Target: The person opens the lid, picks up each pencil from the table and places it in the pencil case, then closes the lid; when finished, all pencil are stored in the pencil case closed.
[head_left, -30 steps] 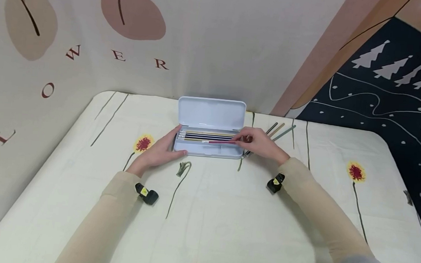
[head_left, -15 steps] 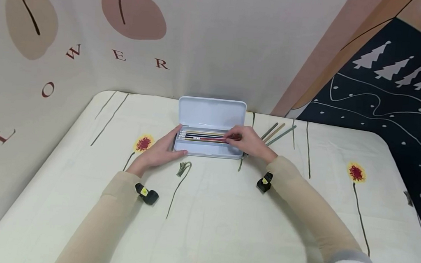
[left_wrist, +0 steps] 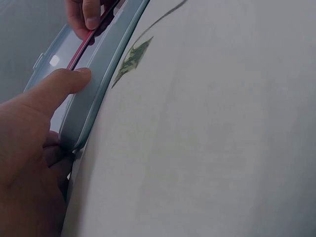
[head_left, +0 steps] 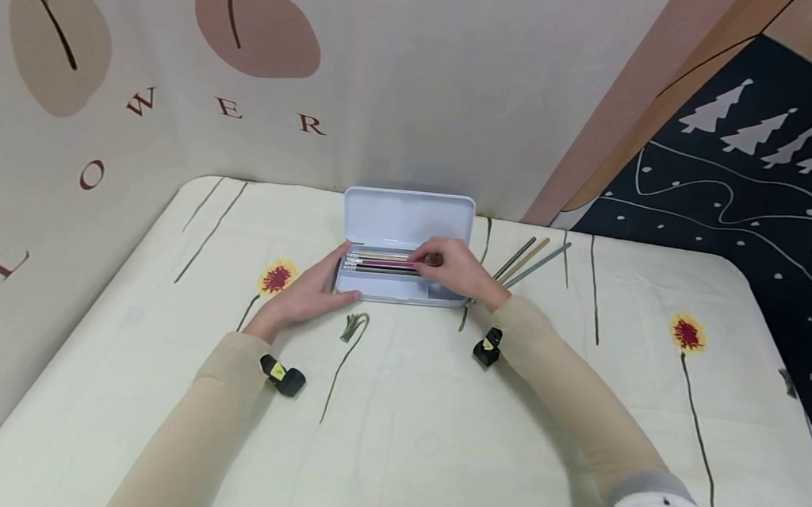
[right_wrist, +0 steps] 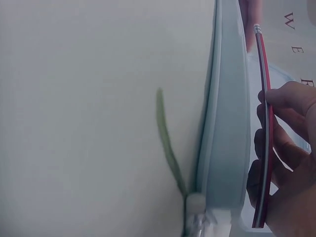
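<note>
A light blue pencil case [head_left: 408,220] lies with its lid up near the far edge of the table. Several pencils with white eraser ends lie side by side in its base. My left hand [head_left: 303,291] holds the case's left end, thumb [left_wrist: 74,79] over the front wall and fingers at the far side. Above the case, my right hand [head_left: 458,264] pinches a red and dark striped pencil [right_wrist: 263,61], its eraser end toward the left. In the head view, that hand hides the right part of the pencils in the case.
Just right of the case, a black pencil [head_left: 515,257], a tan pencil [head_left: 530,257] and a green pencil [head_left: 543,262] lie fanned on the flower-print tablecloth [head_left: 393,420]. A light curtain [head_left: 448,82] rises behind the case.
My right hand has moved left over the case, bringing the red pencil further along and slightly back, in line with the pencils there. My left hand has kept its place.
</note>
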The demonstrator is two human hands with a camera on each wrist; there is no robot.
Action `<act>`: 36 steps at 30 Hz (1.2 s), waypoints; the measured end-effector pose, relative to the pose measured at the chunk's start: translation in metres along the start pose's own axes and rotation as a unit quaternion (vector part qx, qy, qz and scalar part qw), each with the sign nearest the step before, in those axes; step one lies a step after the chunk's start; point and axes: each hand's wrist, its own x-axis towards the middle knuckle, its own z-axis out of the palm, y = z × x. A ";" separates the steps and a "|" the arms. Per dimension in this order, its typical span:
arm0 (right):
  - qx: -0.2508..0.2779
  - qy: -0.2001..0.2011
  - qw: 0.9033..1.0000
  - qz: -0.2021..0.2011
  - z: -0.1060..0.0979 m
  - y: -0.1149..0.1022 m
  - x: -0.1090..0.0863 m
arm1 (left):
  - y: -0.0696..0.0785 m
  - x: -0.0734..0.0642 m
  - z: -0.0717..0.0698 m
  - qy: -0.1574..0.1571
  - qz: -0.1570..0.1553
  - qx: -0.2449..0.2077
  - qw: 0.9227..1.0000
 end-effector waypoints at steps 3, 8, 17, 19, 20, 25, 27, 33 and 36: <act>-0.008 0.001 1.000 0.003 0.004 -0.003 0.004 | 0.000 0.000 0.000 0.000 -0.002 0.000 1.000; -0.022 0.000 1.000 0.013 0.009 -0.006 0.009 | 0.000 -0.001 0.000 -0.002 -0.007 0.000 1.000; -0.056 -0.026 0.998 0.031 0.010 -0.011 0.008 | 0.000 -0.001 0.000 -0.003 -0.003 0.001 1.000; -0.050 -0.022 0.998 0.030 0.008 -0.010 0.007 | 0.000 -0.001 0.000 -0.003 -0.004 0.002 1.000; -0.047 -0.019 0.998 0.030 0.008 -0.010 0.006 | 0.000 -0.001 0.000 -0.002 -0.003 0.002 1.000; -0.029 -0.015 0.999 0.037 0.006 -0.006 0.002 | 0.000 0.000 0.000 0.000 0.001 0.003 1.000; -0.024 -0.014 0.999 0.042 0.005 -0.005 0.000 | -0.001 0.000 0.000 0.001 0.004 0.002 1.000; 0.003 0.013 0.999 0.045 -0.003 -0.004 -0.005 | -0.002 0.000 0.001 0.002 0.007 0.000 1.000; 0.015 0.042 0.998 0.048 -0.010 -0.002 -0.008 | -0.002 0.000 0.001 0.002 0.008 -0.001 1.000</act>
